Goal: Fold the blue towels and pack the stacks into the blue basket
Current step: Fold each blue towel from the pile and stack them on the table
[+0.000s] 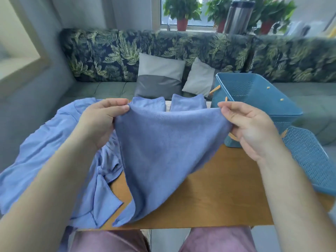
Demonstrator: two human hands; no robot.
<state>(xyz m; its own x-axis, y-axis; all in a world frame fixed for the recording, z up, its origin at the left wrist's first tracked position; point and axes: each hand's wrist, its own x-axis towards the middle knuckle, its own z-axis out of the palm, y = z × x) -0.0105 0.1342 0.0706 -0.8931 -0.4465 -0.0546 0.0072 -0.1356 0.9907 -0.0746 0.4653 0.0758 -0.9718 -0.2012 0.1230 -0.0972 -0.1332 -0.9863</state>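
I hold a blue towel (163,151) up over the wooden table (218,193). My left hand (101,122) pinches its upper left corner and my right hand (252,128) pinches its upper right corner; the rest hangs down to the table. A heap of unfolded blue towels (51,151) lies at the left. Two folded blue towel stacks (149,103) (189,102) sit at the table's far edge, behind the held towel. The blue basket (254,99) stands at the right, with nothing visible inside it.
The basket's perforated blue lid (312,159) lies at the table's right edge. Behind the table runs a leaf-patterned sofa (163,50) with grey cushions (160,77). Potted plants (181,13) and a steel flask (238,15) stand on the windowsill.
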